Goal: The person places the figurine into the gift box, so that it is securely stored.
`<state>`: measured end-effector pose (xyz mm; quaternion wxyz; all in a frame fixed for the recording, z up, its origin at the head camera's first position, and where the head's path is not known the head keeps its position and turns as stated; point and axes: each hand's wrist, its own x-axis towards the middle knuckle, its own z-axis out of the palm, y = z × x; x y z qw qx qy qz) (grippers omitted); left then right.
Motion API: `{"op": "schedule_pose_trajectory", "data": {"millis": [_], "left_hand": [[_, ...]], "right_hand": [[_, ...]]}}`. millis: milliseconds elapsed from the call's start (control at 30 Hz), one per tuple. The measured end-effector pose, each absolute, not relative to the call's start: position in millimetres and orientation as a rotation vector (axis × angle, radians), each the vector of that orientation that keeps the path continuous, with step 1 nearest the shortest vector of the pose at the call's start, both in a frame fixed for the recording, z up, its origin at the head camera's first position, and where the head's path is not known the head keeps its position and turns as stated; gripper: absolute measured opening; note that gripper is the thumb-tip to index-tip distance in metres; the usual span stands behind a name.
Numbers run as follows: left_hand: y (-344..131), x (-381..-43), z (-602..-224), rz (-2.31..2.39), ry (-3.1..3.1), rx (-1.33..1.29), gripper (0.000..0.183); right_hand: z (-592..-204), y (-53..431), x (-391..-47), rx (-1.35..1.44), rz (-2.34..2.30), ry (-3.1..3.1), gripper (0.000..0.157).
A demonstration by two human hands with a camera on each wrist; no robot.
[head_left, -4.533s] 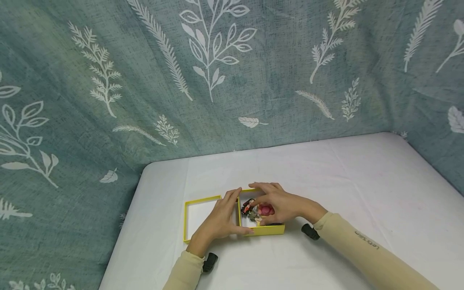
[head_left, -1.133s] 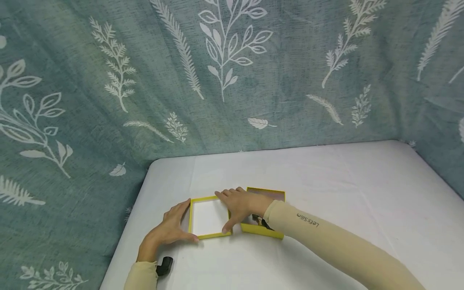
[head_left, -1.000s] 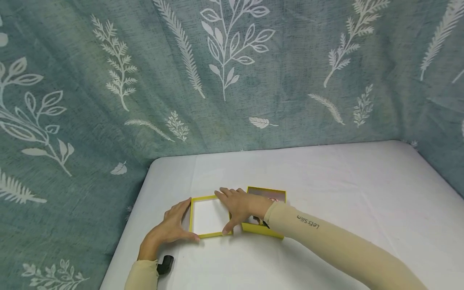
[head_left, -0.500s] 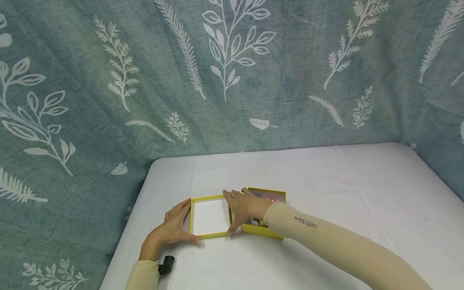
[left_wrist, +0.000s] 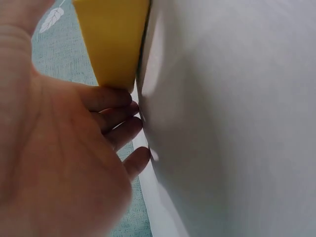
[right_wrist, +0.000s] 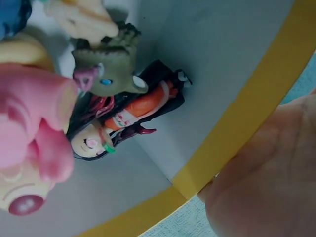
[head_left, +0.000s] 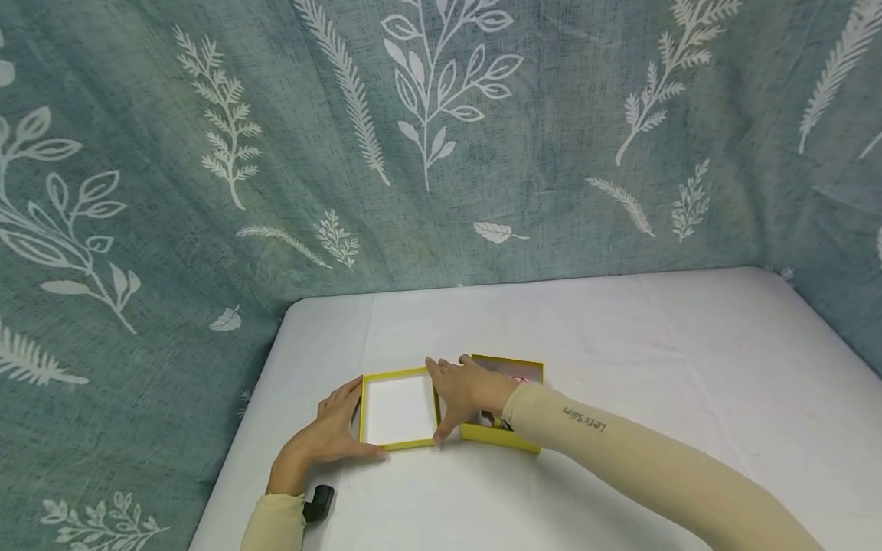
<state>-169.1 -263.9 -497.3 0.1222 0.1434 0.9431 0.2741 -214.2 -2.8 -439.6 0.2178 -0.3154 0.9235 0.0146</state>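
Observation:
A shallow yellow-rimmed box lid (head_left: 398, 411) lies with its white inside facing up. My left hand (head_left: 327, 436) is at its left side, fingers extended along the edge and thumb by the front left corner. In the left wrist view, the fingertips are right at the yellow wall (left_wrist: 113, 44). My right hand (head_left: 465, 390) is at the lid's right edge, thumb and fingers spread apart. Under the right wrist stands the deeper yellow box (head_left: 499, 437), partly hidden. It holds several toy figurines, among them a black-haired one in orange (right_wrist: 143, 106), a grey-green one (right_wrist: 108, 74) and a pink one (right_wrist: 29, 113).
A white cloth covers the table (head_left: 620, 337). Behind it hangs a green leaf-patterned curtain (head_left: 276, 138). A black wrist camera (head_left: 318, 503) is strapped beneath the left wrist. The right sleeve (head_left: 620, 451) crosses over the box's right part.
Earlier both hands were at the box, the right among the figurines; now both are at the lid. The box sits turned slightly. Lately the right hand has shifted slightly right along the lid.

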Motion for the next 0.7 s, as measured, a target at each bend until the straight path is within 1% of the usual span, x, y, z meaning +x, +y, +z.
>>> {"op": "schedule_pose_trajectory", "data": {"millis": [333, 533, 700], "left_hand": [[-260.8, -171.8, -488.1, 0.947, 2.787, 0.415, 0.12], [-252.4, -180.1, -476.3, 1.046, 2.839, 0.465, 0.118], [-238.4, -190.4, -465.2, 1.134, 2.857, 0.532, 0.117]], "right_hand": [[-430.3, 10.4, -224.6, -0.938, -0.118, 2.56, 0.129], [-412.7, 29.2, -233.6, -0.986, -0.291, 2.56, 0.126], [-400.3, 50.4, -237.2, -1.002, -0.472, 2.581, 0.126]]}}
